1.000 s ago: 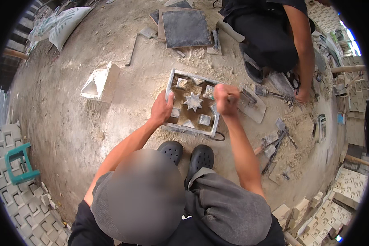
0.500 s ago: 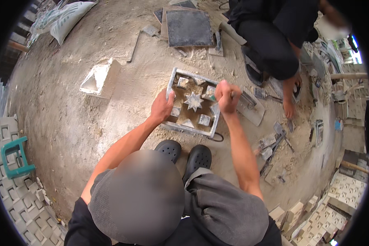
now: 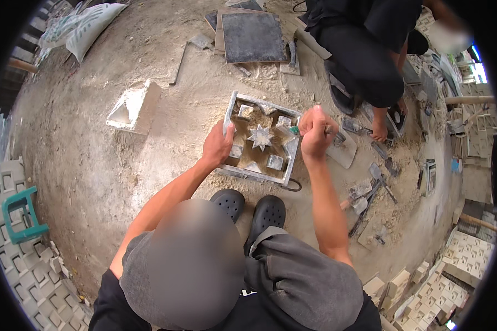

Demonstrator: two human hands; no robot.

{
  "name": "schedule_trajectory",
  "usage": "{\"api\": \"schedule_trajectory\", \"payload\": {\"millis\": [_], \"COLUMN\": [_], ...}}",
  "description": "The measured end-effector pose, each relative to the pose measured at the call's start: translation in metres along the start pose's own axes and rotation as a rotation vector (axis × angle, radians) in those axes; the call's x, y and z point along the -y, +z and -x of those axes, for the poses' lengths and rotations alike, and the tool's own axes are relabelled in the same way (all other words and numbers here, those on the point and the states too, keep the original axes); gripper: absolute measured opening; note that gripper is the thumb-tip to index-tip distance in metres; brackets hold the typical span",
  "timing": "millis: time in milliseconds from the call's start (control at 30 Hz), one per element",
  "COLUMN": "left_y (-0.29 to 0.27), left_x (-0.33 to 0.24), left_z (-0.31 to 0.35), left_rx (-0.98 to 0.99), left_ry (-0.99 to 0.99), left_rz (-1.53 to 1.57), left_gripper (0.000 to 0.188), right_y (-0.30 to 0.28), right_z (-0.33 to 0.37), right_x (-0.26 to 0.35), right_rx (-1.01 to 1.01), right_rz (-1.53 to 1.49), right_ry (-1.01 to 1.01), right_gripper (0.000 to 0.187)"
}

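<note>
A square metal mould (image 3: pixel 260 176) lies tilted on the dusty ground in front of my shoes. Inside it stand a star-shaped block at the centre and several smaller blocks around it, with sandy powder between them. My left hand (image 3: pixel 219 144) grips the mould's left wall, thumb over the rim. Above the right wall, my right hand (image 3: pixel 316 131) is closed in a fist round a small tool (image 3: pixel 294 130) with a green part. Its far end is too small to make out, and most of its handle is hidden by my fingers.
A white hollow block (image 3: pixel 135 107) stands to the left. Dark square plates (image 3: pixel 254 37) lie beyond the mould. At the far right a person (image 3: pixel 364 60) crouches with a hand near another frame. Trowels and tools (image 3: pixel 382 179) lie scattered right; a green stool (image 3: pixel 25 215) stands left.
My right hand has moved right with the small tool, from over the mould's inside to its right wall. My left hand stays put. The other person's hand has shifted up and left.
</note>
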State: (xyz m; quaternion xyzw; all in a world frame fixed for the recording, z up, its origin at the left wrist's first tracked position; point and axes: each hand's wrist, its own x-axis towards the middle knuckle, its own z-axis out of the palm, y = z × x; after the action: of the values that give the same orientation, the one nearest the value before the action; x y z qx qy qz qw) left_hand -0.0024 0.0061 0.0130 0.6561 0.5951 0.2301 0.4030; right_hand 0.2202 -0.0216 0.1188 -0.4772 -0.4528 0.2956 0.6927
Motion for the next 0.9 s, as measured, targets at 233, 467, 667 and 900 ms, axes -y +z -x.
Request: {"api": "schedule_trajectory", "payload": {"millis": [233, 467, 667, 900], "left_y": [0.004, 0.006, 0.001, 0.007], "left_x": [0.012, 0.002, 0.015, 0.011], "left_z": [0.004, 0.000, 0.001, 0.004], "left_rx": [0.015, 0.031, -0.015, 0.045], "left_ry": [-0.028, -0.012, 0.014, -0.012], "left_rz": [-0.055, -0.010, -0.026, -0.005], "left_gripper": [0.041, 0.040, 0.039, 0.038], "right_y": [0.002, -0.001, 0.009, 0.007], "right_z": [0.007, 0.029, 0.014, 0.021], "right_x": [-0.005, -0.032, 0.008, -0.012], "right_rx": [-0.016, -0.035, -0.147, -0.124], "right_rz": [-0.048, 0.254, -0.217, -0.017], "right_ry": [0.139, 0.000, 0.120, 0.115], "right_gripper": [0.047, 0.043, 0.039, 0.039]}}
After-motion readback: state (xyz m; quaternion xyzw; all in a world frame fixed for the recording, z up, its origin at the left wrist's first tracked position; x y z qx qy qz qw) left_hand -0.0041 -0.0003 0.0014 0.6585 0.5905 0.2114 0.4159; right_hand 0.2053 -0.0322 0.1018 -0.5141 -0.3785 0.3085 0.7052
